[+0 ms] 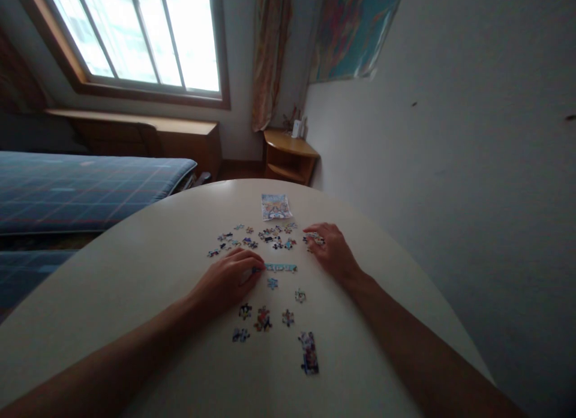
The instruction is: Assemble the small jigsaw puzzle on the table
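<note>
My left hand (pixel 234 275) rests on the table with its fingers curled together, fingertips gripping the left end of a narrow strip of joined jigsaw puzzle pieces (pixel 281 267). The strip's left end is partly hidden under them. To the right, my right hand (pixel 332 247) has thumb and forefinger apart around a small group of loose puzzle pieces (pixel 314 238). Many more loose puzzle pieces (pixel 270 238) lie scattered beyond the strip. Just below it is a single blue piece (pixel 272 283). Nearer me are a joined red cluster (pixel 263 319) and a larger joined block (pixel 309 352).
A printed picture sheet (pixel 276 207) lies toward the far side of the round white table (pixel 189 370). A wall (pixel 450 184) runs close along the right. Beyond the table stand a wooden corner shelf (pixel 290 143) and, at left, a mattress (pixel 90 190).
</note>
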`<state>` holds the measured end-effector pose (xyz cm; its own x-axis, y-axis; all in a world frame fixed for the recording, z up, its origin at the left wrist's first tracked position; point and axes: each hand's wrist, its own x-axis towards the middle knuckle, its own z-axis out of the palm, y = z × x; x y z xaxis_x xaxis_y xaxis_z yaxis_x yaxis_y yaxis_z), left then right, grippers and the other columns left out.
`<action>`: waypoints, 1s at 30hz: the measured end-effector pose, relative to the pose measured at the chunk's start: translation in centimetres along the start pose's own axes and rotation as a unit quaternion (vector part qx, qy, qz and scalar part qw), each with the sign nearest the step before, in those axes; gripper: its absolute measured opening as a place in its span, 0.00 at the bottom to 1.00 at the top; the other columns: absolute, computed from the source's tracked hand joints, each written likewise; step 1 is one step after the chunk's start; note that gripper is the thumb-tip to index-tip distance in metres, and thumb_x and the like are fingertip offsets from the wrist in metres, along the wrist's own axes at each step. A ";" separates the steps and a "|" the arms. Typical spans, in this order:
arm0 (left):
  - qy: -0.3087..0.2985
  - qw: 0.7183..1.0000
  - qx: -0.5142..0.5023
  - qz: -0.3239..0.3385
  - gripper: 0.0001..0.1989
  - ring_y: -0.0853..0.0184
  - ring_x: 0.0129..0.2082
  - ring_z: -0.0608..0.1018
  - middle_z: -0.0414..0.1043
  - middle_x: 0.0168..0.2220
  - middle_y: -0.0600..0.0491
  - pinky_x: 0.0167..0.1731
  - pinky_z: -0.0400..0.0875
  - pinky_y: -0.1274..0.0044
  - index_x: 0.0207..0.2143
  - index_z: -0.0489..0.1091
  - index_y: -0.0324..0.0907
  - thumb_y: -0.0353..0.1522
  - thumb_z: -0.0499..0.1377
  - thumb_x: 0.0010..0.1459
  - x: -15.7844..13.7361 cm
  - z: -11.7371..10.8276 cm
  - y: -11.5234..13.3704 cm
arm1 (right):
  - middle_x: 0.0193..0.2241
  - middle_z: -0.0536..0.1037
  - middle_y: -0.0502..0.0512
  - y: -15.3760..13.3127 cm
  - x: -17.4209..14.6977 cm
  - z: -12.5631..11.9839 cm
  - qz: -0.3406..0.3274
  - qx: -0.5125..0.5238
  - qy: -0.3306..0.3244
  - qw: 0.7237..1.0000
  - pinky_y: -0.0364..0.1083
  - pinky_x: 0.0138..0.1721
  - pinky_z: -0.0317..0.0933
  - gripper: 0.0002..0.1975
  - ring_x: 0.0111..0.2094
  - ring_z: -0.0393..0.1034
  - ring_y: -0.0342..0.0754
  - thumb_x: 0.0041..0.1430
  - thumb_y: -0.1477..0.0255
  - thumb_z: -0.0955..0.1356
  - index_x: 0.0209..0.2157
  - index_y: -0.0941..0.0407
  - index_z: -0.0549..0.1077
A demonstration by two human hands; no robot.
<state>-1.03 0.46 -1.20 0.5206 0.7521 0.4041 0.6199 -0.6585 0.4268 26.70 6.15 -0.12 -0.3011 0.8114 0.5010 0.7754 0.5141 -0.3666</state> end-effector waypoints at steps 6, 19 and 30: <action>-0.003 1.000 0.004 -0.005 0.08 0.63 0.46 0.75 0.76 0.45 0.52 0.49 0.72 0.68 0.40 0.75 0.44 0.29 0.56 0.62 -0.2 0.1 0.0 | 0.47 0.77 0.57 -0.2 -0.2 0.4 -0.002 -0.011 -0.028 1.000 0.56 0.55 0.57 0.13 0.51 0.66 0.55 0.60 0.71 0.66 0.47 0.54 0.75; -0.005 1.000 0.005 0.000 0.08 0.62 0.46 0.74 0.76 0.45 0.52 0.49 0.72 0.66 0.41 0.74 0.44 0.29 0.55 0.63 -0.2 0.1 0.1 | 0.53 0.74 0.58 -0.1 -0.3 0.5 0.024 -0.023 -0.093 0.995 0.56 0.58 0.56 0.16 0.55 0.65 0.55 0.61 0.67 0.66 0.50 0.55 0.74; -0.001 1.000 0.005 0.004 0.09 0.63 0.46 0.75 0.76 0.45 0.51 0.48 0.73 0.68 0.41 0.74 0.45 0.30 0.55 0.63 -0.2 0.0 0.1 | 0.49 0.77 0.58 -0.1 -0.2 0.4 0.011 0.051 -0.064 0.997 0.53 0.56 0.60 0.14 0.52 0.69 0.52 0.61 0.72 0.65 0.47 0.56 0.75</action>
<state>-1.06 0.23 -1.28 0.5268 0.7468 0.4058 0.6210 -0.6642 0.4162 26.41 6.10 -0.50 -0.3579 0.8479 0.3911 0.7246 0.5164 -0.4564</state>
